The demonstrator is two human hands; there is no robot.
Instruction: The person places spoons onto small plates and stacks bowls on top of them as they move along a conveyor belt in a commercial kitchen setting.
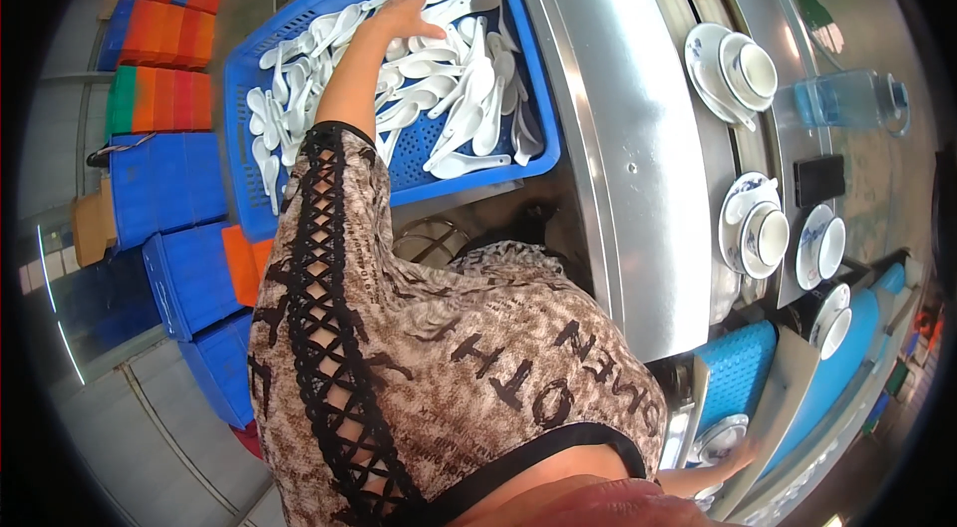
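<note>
My left hand (404, 11) reaches over a blue plastic basket (543, 93) full of white soup spoons (469, 118). Its thumb and fingers are spread, resting on or just above the spoons at the far side; I see nothing clearly gripped. The spoons lie loose and tangled, heaped in the middle. At the lower right my right hand (736, 462) shows small and blurred beside a blue studded conveyor belt (738, 377). Near it on the belt sits a white dish (723, 437). Whether those fingers hold anything is unclear.
Right of the basket runs a steel counter (638, 128). Along it stand white bowls on plates (746, 71), another set (765, 233), a dark flat object (819, 181) and a clear bluish jug (847, 101). Blue crates (164, 178) and orange crates (169, 33) are stacked at left.
</note>
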